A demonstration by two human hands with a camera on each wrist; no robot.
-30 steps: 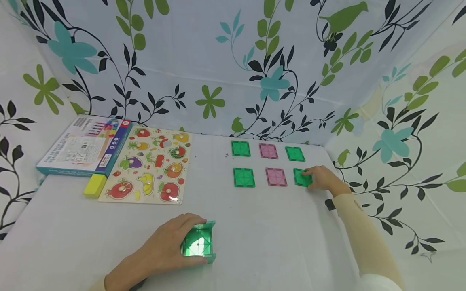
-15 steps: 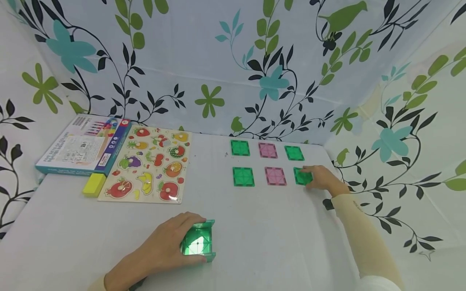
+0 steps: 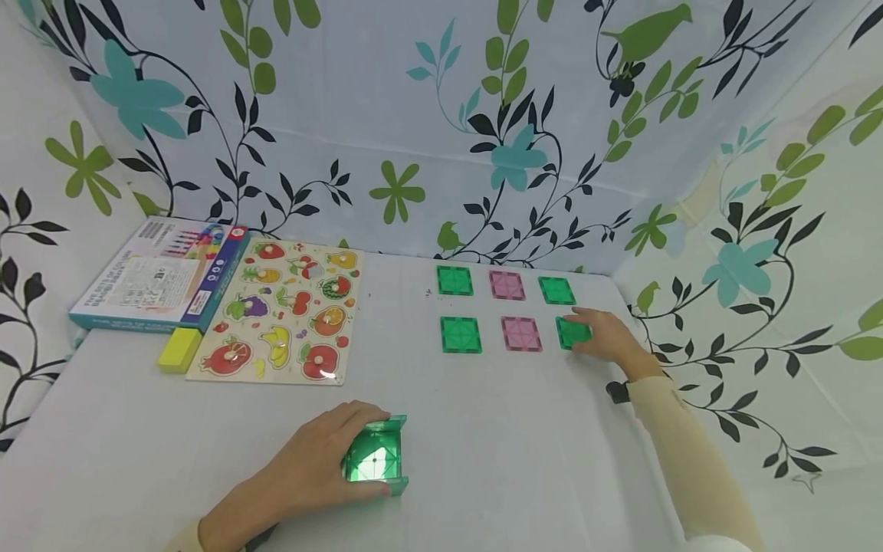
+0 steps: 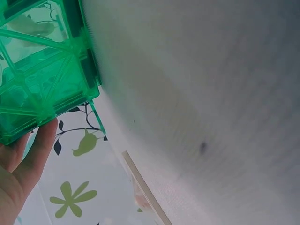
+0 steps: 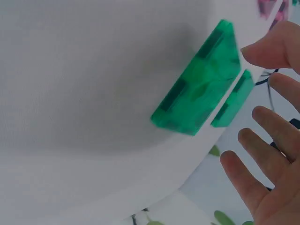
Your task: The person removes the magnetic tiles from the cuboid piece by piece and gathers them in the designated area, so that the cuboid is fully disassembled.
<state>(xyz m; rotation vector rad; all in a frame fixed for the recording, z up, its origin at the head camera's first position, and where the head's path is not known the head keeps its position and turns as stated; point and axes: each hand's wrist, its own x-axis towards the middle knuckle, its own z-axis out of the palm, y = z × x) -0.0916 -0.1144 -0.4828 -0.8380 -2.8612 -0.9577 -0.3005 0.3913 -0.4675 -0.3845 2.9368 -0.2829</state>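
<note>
The left hand (image 3: 313, 464) was held low, thumb and fingers bent in a grip. The right arm (image 3: 679, 452) was stretched forward, the right hand (image 3: 610, 341) held with fingers spread.

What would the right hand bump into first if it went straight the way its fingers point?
Probably the green see-through plastic square tile at the right end of the nearer row. It's right by the fingertips of the right hand, but I can't tell if they touch already.
</note>
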